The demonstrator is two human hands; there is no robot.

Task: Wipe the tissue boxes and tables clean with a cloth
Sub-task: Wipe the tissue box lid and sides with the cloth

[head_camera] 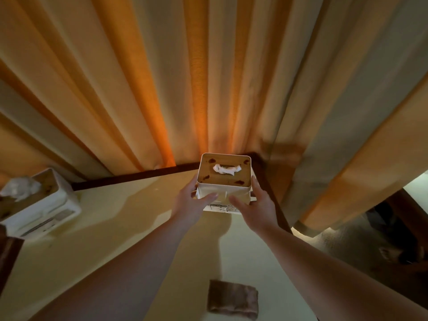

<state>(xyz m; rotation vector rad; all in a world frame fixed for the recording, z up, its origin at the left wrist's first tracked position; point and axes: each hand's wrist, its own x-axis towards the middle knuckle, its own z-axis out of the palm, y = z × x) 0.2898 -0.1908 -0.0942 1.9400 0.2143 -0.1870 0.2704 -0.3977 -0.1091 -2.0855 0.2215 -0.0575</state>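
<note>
1. Head view shows both hands on a white tissue box [224, 179] with a wooden top, at the far right corner of the pale surface [129, 218]. The left hand [193, 200] grips its left side with the thumb across the front; the right hand [253, 205] grips the right side likewise.
2. Whether the box is lifted or resting on the surface I cannot tell; something white and flat shows beneath it.
3. A folded brown cloth [232, 298] lies near the close edge, well apart from both hands, so no wiping is under way now.
4. A second tissue box [39, 205] sits at the far left. Nothing shows whether either box or the surface is already clean; I judge much of the job is left.
5. Curtains [208, 77] hang just behind the held box, and the surface's dark right edge [276, 205] runs just beside it, with floor [347, 246] below.
6. Open room lies toward the middle, between the boxes and the cloth.
</note>
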